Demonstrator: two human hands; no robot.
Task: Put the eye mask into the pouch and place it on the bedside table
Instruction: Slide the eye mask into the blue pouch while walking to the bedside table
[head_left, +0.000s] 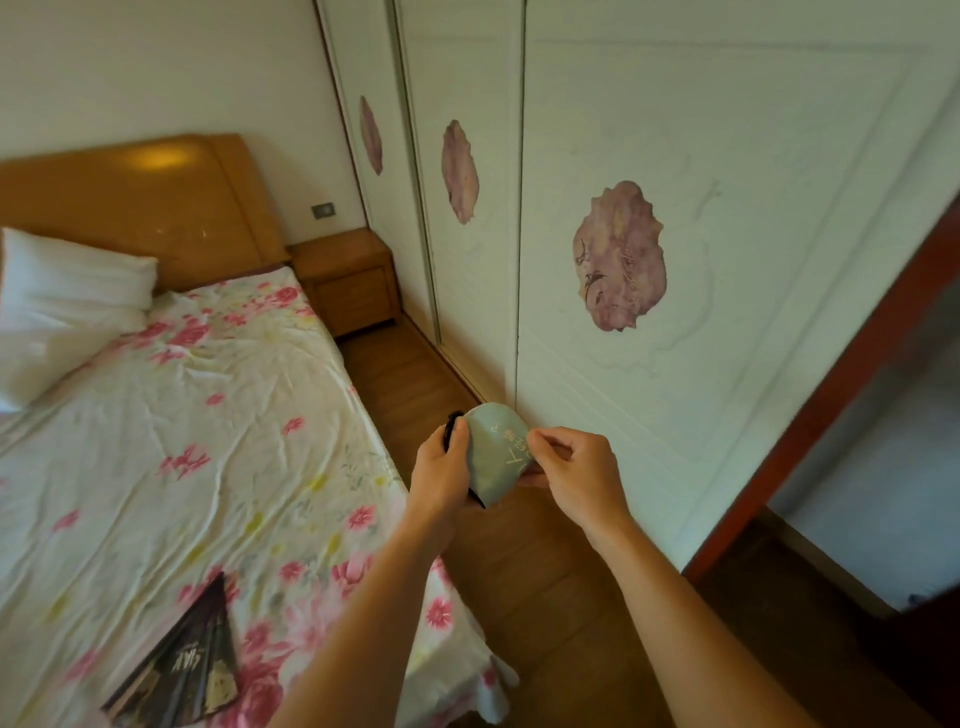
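Both bare arms stretched forward, hands close together at frame centre.

Left forearm rising from 6 o'clock toward 12, wrist bent slightly inward, left hand (441, 470) seen from the back, fingers curled and closed on the left edge of the pale green pouch (496, 454), thumb pressed near a dark bit at its upper rim. Right forearm entering from 5 o'clock and running toward 11, right hand (576, 475) also back-up, thumb and forefinger pinched on the pouch's right edge, remaining fingers folded under. Hands level with each other, left at 9 o'clock of right, knuckles apart, joined only through the pouch.
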